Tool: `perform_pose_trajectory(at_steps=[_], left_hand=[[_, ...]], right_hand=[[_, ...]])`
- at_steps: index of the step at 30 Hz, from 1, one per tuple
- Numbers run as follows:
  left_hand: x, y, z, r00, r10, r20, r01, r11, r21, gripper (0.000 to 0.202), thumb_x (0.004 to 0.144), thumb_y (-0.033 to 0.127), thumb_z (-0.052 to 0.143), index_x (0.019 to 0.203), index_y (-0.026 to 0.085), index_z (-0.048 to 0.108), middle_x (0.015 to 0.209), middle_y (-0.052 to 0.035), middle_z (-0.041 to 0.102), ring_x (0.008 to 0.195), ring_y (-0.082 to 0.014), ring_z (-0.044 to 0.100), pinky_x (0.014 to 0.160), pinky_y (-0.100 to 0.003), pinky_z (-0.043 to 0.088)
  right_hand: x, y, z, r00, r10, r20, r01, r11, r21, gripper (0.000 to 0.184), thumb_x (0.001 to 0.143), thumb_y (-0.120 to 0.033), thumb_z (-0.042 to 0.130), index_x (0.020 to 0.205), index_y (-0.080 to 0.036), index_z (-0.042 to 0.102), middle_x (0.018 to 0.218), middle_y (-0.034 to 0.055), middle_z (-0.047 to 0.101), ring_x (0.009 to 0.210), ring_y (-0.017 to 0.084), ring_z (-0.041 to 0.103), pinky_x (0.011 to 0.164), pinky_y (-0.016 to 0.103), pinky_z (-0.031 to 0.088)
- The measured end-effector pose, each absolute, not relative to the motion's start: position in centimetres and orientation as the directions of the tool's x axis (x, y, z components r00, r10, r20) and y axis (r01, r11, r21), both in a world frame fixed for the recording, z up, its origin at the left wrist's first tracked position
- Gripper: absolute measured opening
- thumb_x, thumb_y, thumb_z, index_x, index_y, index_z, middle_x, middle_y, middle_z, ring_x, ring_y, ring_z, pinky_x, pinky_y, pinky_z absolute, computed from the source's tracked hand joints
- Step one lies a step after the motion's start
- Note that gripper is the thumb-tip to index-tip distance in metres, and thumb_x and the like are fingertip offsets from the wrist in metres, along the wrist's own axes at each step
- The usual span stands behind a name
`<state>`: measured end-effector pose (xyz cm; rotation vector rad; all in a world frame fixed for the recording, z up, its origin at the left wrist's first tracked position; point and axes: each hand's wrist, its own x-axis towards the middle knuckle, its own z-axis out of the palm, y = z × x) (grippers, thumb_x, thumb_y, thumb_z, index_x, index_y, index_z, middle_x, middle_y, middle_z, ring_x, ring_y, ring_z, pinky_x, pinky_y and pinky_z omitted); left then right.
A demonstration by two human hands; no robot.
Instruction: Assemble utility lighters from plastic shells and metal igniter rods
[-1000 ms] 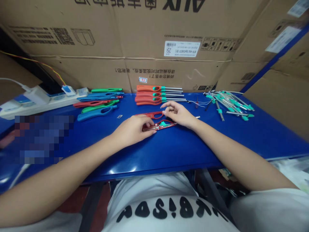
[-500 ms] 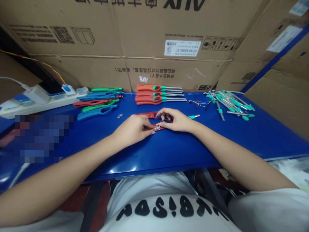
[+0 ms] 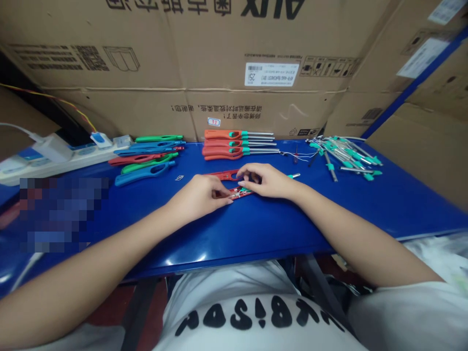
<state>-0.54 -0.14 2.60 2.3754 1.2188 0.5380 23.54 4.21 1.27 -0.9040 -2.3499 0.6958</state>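
Right now, the red shell half [image 3: 237, 197] lies open side up on the blue table [image 3: 204, 234], between the two hands, with thin white wires [image 3: 240, 193] in it; the left hand [image 3: 204, 191] has its thumb and fingers nearly closed on the left end, and it seems to pinch that end; the right hand [image 3: 268, 181] is curled half open over the other end, and I cannot tell if it has hold of anything; a metal tube [image 3: 297, 175] pokes out past that hand, and another red piece [image 3: 224, 176] lies just behind. The shell looks light and stiff, like hard plastic, and its smooth sides may be a bit slippery; the wires look soft and easy to snag or break; so it seems best to hold the shell by its outside edges, and touch the small insides gently.
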Motion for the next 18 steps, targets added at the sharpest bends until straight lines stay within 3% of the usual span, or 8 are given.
perform_pose_trajectory(at_steps=[4,8,12,18], left_hand=[[-0.4,-1.1,3.1,0.577,0.800,0.165,0.726,-0.595,0.345,0.018,0.091,0.031,0.068,0.100,0.021,0.081,0.090,-0.0049,0.074,0.078,-0.0192,0.067,0.067,-0.028,0.048],[-0.1,-1.6,3.3,0.597,0.773,0.217,0.742,-0.634,0.218,0.020,0.092,0.038,0.067,0.102,0.023,0.077,0.100,-0.0054,0.074,0.094,-0.0245,0.067,0.074,-0.032,0.050],[0.2,-1.7,2.9,0.628,0.721,0.292,0.691,-0.690,0.217,0.022,0.097,0.035,0.059,0.108,0.021,0.072,0.107,-0.0073,0.072,0.102,-0.0260,0.062,0.085,-0.037,0.053],[0.6,-1.3,1.6,0.739,0.611,0.284,0.539,-0.789,0.295,0.027,0.102,0.021,0.047,0.123,0.019,0.063,0.123,-0.0104,0.066,0.119,-0.0256,0.059,0.105,-0.043,0.049]], right_hand=[[25.0,4.4,2.8,-0.643,0.714,0.277,0.509,0.669,-0.542,0.017,0.092,-0.031,0.062,0.091,-0.016,0.070,0.085,0.0042,0.069,0.071,0.014,0.056,0.067,0.027,0.043],[26.3,4.5,3.8,-0.712,0.694,0.105,0.540,0.637,-0.549,0.018,0.087,-0.034,0.067,0.088,-0.016,0.071,0.081,0.0038,0.069,0.066,0.013,0.055,0.061,0.025,0.041],[26.5,4.3,4.0,-0.741,0.668,0.069,0.527,0.642,-0.557,0.015,0.085,-0.031,0.068,0.086,-0.017,0.070,0.082,0.0031,0.069,0.065,0.012,0.054,0.061,0.025,0.042],[26.5,4.2,4.2,-0.755,0.656,0.018,0.539,0.636,-0.552,0.011,0.083,-0.027,0.068,0.088,-0.017,0.072,0.081,0.0024,0.070,0.065,0.012,0.054,0.061,0.025,0.042]])
